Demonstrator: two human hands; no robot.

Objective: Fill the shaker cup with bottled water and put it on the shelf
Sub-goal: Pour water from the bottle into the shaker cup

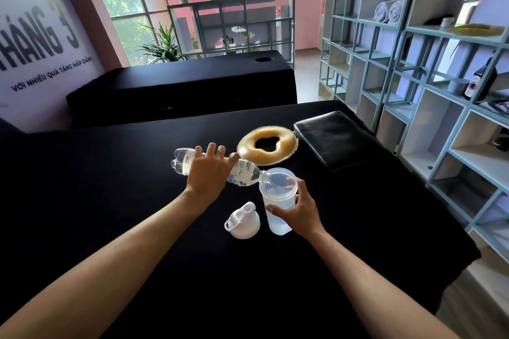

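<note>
A clear plastic water bottle point(245, 173) lies nearly horizontal in the air, gripped around its middle by my left hand point(209, 173). Its open mouth rests over the rim of the translucent shaker cup point(278, 192), and water runs into the cup. The cup stands upright on the black table point(137, 201), with water in its lower part. My right hand point(298, 209) wraps around the cup's side. The cup's white lid point(243, 221) lies on the table just left of the cup. A light blue shelf unit point(413, 69) stands to the right.
A tan ring-shaped cushion point(267, 143) and a black pad point(338, 137) lie on the table beyond the cup. The shelf holds rolled towels point(388, 11), a dark bottle point(480, 80) and a yellow ring. A second black table point(192, 85) stands behind.
</note>
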